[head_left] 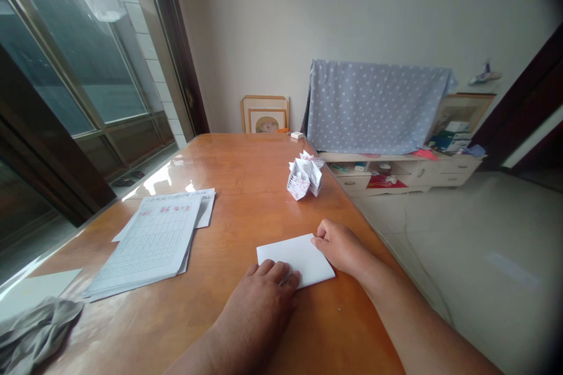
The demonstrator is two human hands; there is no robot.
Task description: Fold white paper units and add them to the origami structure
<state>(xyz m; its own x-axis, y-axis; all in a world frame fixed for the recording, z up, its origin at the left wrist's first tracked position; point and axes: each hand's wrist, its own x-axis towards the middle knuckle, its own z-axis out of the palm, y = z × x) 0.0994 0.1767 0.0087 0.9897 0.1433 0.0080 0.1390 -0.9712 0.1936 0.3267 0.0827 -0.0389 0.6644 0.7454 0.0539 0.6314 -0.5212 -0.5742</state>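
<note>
A folded white sheet of paper [292,256] lies on the wooden table [229,187] in front of me. My left hand [259,299] rests palm down on its near edge, fingers together and pressed flat on the paper. My right hand [341,246] is curled at the sheet's far right corner, with thumb and fingers pinching the paper's edge. Both forearms reach in from the bottom of the view.
A stack of gridded paper sheets [153,243] lies to the left. Several folded paper shapes [305,179] stand farther back near the table's right edge. A grey cloth [33,334] lies at the near left corner. A low cabinet [409,173] stands beyond the table.
</note>
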